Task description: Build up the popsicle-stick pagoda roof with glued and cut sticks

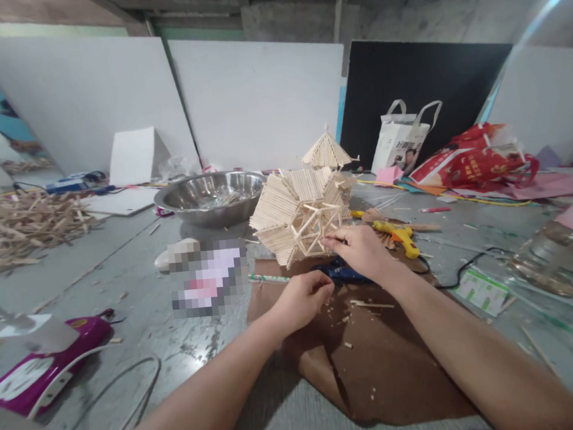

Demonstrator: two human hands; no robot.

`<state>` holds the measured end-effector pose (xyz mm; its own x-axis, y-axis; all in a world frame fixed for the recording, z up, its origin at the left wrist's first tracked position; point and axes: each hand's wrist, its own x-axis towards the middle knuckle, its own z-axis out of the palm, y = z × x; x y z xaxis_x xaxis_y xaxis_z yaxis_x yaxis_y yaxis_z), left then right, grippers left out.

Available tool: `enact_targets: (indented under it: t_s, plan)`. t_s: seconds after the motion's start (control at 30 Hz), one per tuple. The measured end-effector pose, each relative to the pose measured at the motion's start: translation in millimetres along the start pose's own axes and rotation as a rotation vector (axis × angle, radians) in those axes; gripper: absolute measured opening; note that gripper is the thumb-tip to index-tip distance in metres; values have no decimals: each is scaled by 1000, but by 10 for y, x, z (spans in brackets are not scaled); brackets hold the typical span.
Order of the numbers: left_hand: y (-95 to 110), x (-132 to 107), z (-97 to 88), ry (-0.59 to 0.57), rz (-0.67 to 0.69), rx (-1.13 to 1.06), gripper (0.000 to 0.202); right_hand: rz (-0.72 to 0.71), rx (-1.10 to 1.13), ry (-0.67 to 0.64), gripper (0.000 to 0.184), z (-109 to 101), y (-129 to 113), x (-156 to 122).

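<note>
A model built of thin wooden sticks [276, 209] stands on the table, its front panel an open lattice of sticks. My right hand [364, 251] is at the lower right of that lattice, thumb and finger pinched together at its edge; whatever lies between them is too small to make out. Lower and to the left, my left hand [304, 299] hovers over a brown sheet [385, 367] with its fingertips pressed together, their contents hidden. Between the hands and the model lies a dark blue object [344, 272]. A yellow glue gun [403, 237] rests just beyond my right hand.
A metal bowl [190, 210] stands left of the model, with a stick-built pointed roof [328, 150] behind it. Wood pieces [26, 221] are heaped far left. A purple power strip [89, 332] with cables lies near left; a clear container [546, 259] stands right.
</note>
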<state>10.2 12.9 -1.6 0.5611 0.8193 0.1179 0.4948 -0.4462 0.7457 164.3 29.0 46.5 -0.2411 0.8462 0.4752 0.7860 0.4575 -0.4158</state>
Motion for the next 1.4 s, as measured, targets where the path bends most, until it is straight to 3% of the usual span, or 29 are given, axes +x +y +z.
enact_targets:
  t_s: [0.5, 1.4]
  plan:
    - [26, 2, -6, -26, -25, 8, 24, 111, -10, 13, 32, 31, -34, 15]
    - [13, 2, -2, -36, -20, 16, 26, 22, -61, 27, 34, 18, -25, 12]
